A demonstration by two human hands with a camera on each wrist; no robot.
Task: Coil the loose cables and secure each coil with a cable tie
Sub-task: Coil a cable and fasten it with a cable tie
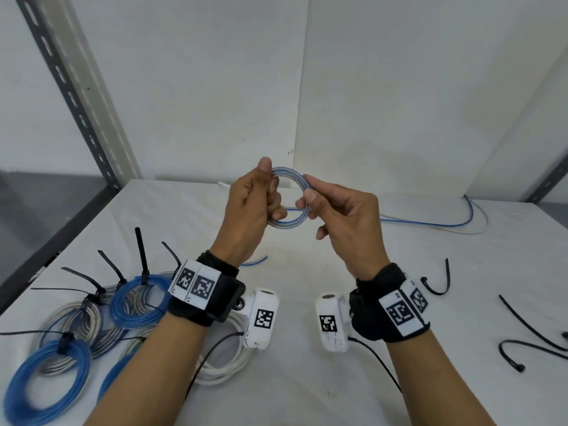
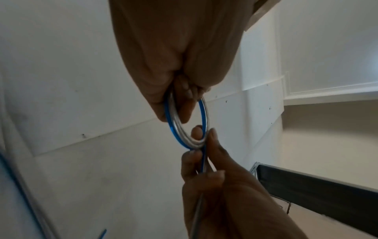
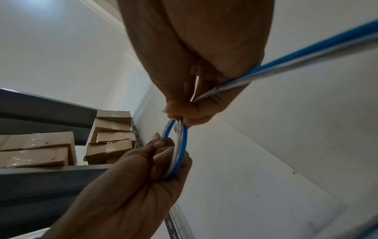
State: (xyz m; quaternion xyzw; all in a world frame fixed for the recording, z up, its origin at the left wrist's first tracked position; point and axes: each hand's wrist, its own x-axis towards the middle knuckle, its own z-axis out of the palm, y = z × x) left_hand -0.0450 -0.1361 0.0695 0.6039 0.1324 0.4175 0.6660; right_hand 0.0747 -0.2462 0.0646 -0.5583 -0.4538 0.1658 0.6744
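I'm holding the small blue-and-clear coil (image 1: 287,198) above the tabletop (image 1: 307,272), left hand (image 1: 252,207) gripping its left side, right hand (image 1: 341,216) pinching the right. Risk: loops springing loose, since the trailing cable (image 1: 430,223) is dragging.

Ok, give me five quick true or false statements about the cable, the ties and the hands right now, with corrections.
1. Both hands hold the small coil above the table. True.
2. The left hand is empty. False: it grips the coil.
3. Loose cable trails on the table to the right. True.
4. The held coil already carries a tie. False: none shows on it.
5. Tied coils lie left; spare cable ties lie right. True.
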